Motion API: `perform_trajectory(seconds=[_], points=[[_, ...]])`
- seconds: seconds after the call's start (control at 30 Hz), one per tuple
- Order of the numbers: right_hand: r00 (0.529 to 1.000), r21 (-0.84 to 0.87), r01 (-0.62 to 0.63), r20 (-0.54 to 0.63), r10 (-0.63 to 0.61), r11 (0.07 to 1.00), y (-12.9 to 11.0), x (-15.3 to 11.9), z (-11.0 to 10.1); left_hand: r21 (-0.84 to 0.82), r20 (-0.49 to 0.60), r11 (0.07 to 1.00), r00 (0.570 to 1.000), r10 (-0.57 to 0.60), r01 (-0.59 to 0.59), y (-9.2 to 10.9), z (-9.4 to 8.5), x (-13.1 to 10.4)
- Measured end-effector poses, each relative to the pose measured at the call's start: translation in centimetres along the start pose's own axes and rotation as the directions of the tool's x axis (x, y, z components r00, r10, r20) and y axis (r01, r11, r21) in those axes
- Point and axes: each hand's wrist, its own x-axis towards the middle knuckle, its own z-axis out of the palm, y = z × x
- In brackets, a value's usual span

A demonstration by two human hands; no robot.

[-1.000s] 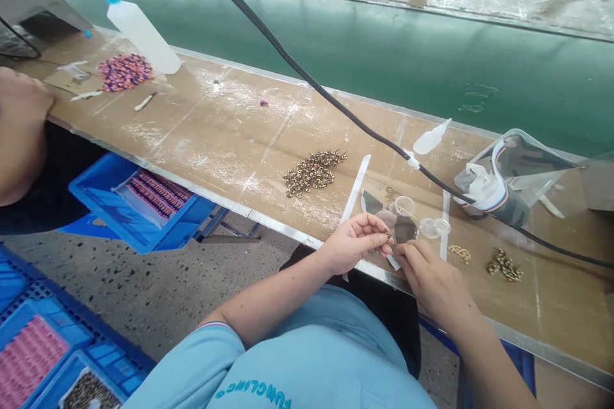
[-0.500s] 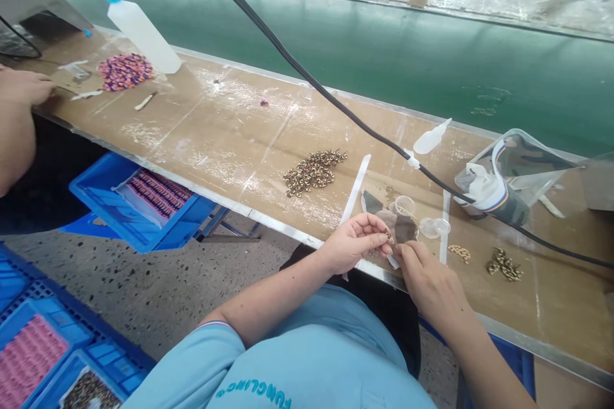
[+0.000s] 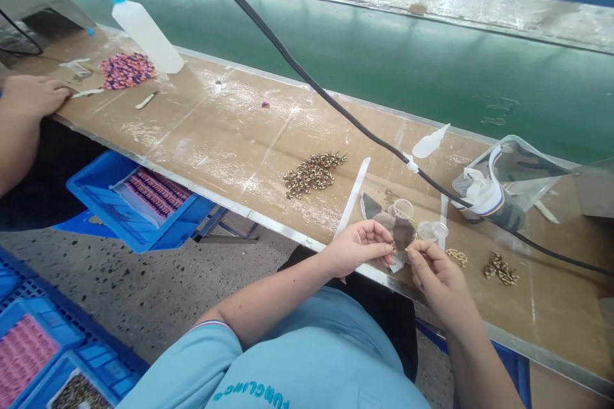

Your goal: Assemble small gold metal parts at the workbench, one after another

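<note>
My left hand (image 3: 359, 247) is closed at the fingertips on a small dark-and-gold piece, mostly hidden by the fingers. Close beside it, my right hand (image 3: 439, 276) pinches a tiny yellowish piece (image 3: 408, 249) between thumb and forefinger. The two hands are slightly apart over the table's front edge. Behind them lie a greyish-brown cloth (image 3: 403, 231), a small clear cup (image 3: 403, 208) and another clear lidded cup (image 3: 432, 231). To the right are a small heap of yellow pieces (image 3: 457, 257) and a heap of dark-and-gold pieces (image 3: 501, 269).
A larger dark-and-gold heap (image 3: 314, 175) lies left of a white tape strip (image 3: 353, 197). A black cable (image 3: 307, 73) crosses the view. Further off are a clear bin (image 3: 515, 172), a white bottle (image 3: 146, 35), a pink-purple heap (image 3: 127, 70) and another person's hand (image 3: 36, 94).
My right hand has drawn away to the right from my left, and a tiny yellowish piece now shows at its fingertips. The other person's hand has moved right along the table edge.
</note>
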Motion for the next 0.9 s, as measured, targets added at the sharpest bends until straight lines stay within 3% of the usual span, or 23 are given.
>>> perform_trajectory(seconds=[0.07, 0.2, 0.7, 0.9], points=[[0.984, 0.197, -0.167, 0.088, 0.153, 0.966, -0.3, 0.0, 0.1, 0.022, 0.008, 1.0, 1.0, -0.006, 0.006, 0.0, 0.1, 0.0], [0.951, 0.353, -0.3, 0.183, 0.248, 0.886, -1.4, 0.2, 0.5, 0.019, 0.014, 1.0, 1.0, -0.002, 0.001, -0.2, 0.1, 0.2], [0.936, 0.442, -0.346, 0.226, 0.27, 0.828, -2.1, 0.4, 1.0, -0.013, 0.005, 0.999, 1.0, -0.029, 0.03, -0.1, 0.0, 0.2], [0.914, 0.637, -0.404, 0.31, 0.262, 0.657, -1.7, 0.3, 0.3, -0.02, 0.022, 0.999, 0.999, -0.031, 0.032, -0.1, -0.1, 0.2]])
